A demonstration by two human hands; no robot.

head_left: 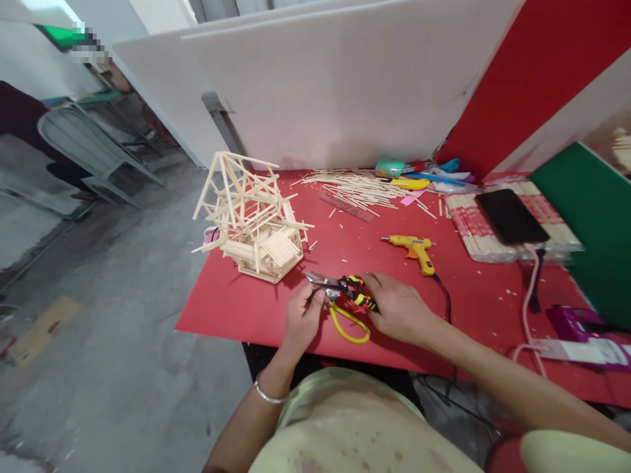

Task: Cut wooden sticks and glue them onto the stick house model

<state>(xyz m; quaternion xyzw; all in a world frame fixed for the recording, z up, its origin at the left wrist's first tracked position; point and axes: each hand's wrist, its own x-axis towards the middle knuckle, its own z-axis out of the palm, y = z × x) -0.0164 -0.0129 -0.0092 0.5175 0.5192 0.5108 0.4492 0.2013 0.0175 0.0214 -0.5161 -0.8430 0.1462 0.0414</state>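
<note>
My right hand (pixel 397 305) is wrapped round the black-and-yellow handles of a pair of shears (pixel 345 286), whose blades point left. Close to the blades, my left hand (pixel 303 315) pinches a thin wooden stick (pixel 325 281); only a short pale bit of it shows between the blades. A yellow loop (pixel 351 326) lies below the shears, its joined part hidden under them. Just beyond my left hand stands a small house model (pixel 256 230) built of wooden sticks, with an open-framed roof.
A yellow glue gun (pixel 414 249) lies right of my hands on the red table (pixel 315 335). Behind are loose sticks (pixel 355 187), a ruler (pixel 348 207) and a yellow cutter (pixel 409 184). A phone (pixel 510 215) rests on packed sticks (pixel 468 230). A white board (pixel 320 85) closes the back.
</note>
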